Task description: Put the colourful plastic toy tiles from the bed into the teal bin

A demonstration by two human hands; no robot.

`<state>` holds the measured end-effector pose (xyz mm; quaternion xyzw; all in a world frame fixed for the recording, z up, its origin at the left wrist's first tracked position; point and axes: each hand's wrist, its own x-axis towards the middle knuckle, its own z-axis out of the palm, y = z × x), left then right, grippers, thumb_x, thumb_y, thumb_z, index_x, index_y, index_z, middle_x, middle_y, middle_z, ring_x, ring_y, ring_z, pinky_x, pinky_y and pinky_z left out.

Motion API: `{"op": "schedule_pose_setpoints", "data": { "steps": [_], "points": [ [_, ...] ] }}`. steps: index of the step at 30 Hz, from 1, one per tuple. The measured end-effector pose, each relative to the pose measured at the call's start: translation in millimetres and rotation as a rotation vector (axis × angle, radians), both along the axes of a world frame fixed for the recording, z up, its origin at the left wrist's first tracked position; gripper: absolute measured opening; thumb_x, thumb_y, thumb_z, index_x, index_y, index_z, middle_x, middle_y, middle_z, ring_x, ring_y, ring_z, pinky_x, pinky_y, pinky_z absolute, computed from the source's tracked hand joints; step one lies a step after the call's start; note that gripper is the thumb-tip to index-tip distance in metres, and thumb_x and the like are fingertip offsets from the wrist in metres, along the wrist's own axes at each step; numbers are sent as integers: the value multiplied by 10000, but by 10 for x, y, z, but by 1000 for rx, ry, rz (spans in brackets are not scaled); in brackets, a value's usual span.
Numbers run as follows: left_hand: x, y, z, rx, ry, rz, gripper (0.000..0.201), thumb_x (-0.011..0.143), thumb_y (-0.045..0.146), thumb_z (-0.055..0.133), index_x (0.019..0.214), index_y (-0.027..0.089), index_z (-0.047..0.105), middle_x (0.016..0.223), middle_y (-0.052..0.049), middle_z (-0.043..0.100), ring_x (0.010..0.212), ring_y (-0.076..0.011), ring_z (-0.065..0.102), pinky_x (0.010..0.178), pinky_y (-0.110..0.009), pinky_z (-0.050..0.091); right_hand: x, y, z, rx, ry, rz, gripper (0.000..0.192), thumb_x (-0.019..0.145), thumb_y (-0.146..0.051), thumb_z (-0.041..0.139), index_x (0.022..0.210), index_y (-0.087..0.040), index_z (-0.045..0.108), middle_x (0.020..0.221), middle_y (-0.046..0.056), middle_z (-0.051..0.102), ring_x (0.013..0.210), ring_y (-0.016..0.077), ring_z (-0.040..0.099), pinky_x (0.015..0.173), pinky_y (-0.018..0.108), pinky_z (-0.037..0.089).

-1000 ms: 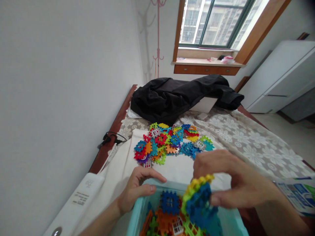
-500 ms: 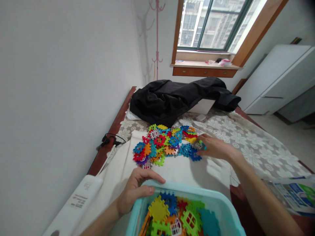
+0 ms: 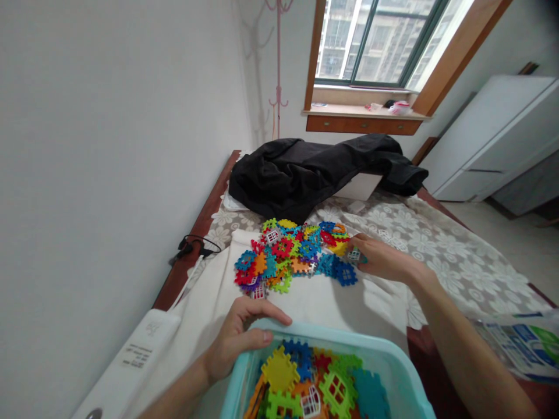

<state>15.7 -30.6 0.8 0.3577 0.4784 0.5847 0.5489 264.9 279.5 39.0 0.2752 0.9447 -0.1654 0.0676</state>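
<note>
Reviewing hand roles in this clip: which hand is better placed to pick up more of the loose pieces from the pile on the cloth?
Right. The right hand already rests at the edge of the pile of plastic pieces, fingers on a piece. The left hand grips the rim of the turquoise bin, apparently steadying it, apart from the pile.

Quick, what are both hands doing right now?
Left hand: closed on the rim of the turquoise bin.
Right hand: on the pile of plastic tiles, fingers around one; grip unclear.

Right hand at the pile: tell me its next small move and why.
Probably close the right hand on the pieces under its fingers and lift them: it rests on the pile's right edge, while the left hand grips the bin's rim.
</note>
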Motion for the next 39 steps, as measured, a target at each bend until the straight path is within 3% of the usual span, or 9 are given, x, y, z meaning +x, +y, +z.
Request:
{"op": "schedule_pose_setpoints", "data": {
  "steps": [4, 10, 13, 17, 23, 29, 34, 39],
  "points": [
    [2, 5, 7, -35, -12, -11, 278, 752, 314, 842, 1017, 229, 835, 922, -30, 771, 788, -162, 674, 705, -233, 534, 36, 12, 24, 13, -35, 0, 449, 832, -126, 600, 1277, -177, 585, 1257, 148, 685, 1135, 280, 672, 989, 363, 514],
    [2, 4, 15, -34, -35, -5, 284, 744, 302, 849, 1020, 234, 834, 935, -28, 775, 794, -159, 676, 712, -230, 530, 22, -3, 16, 26, -146, -83, 716, 773, -235, 735, 1445, -180, 495, 1472, 190, 571, 1293, 359, 609, 1074, 447, 490],
    [1, 4, 15, -39, -58, -28, 287, 754, 299, 845, 1033, 236, 831, 918, -25, 770, 786, -158, 676, 706, -230, 532, -29, -21, 12, 52, -121, -69, 601, 812, -297, 720, 1376, -177, 549, 1403, 188, 600, 1258, 363, 621, 1042, 448, 500],
    [-7, 11, 1, -28, -75, -42, 285, 764, 305, 841, 1043, 248, 828, 917, -16, 770, 786, -152, 678, 699, -221, 529, -44, 26, -18, 119, -125, -63, 382, 850, -139, 587, 1231, -139, 612, 1234, 189, 674, 1111, 320, 681, 947, 386, 506],
    [-4, 5, -18, -9, -49, -32, 277, 771, 293, 842, 1044, 249, 830, 951, -11, 774, 815, -144, 687, 721, -203, 530, 15, 110, -61, 118, -155, -127, 490, 819, -192, 642, 1303, -150, 576, 1281, 180, 672, 1129, 323, 672, 926, 390, 493],
    [8, 6, -11, -9, -65, -31, 271, 784, 291, 834, 1051, 250, 823, 957, -11, 779, 818, -150, 698, 725, -214, 544, -79, 23, -34, 166, -202, -77, 405, 789, -284, 727, 1165, -164, 639, 1172, 172, 714, 1058, 335, 688, 878, 389, 507],
    [-7, 2, -16, -8, -47, -43, 289, 766, 300, 842, 1047, 238, 823, 948, -23, 776, 822, -165, 693, 722, -231, 539, -66, 25, 18, 208, -206, -107, 224, 838, -131, 610, 1046, -196, 662, 1105, 138, 731, 982, 289, 720, 756, 342, 484],
    [-5, -7, -36, -33, -57, -37, 303, 761, 315, 840, 1051, 229, 815, 941, -29, 770, 816, -174, 691, 724, -250, 543, 2, 51, -9, 256, -192, -72, 323, 827, -48, 514, 1097, -177, 635, 1141, 153, 708, 1019, 299, 698, 772, 358, 480]
  ]
}}
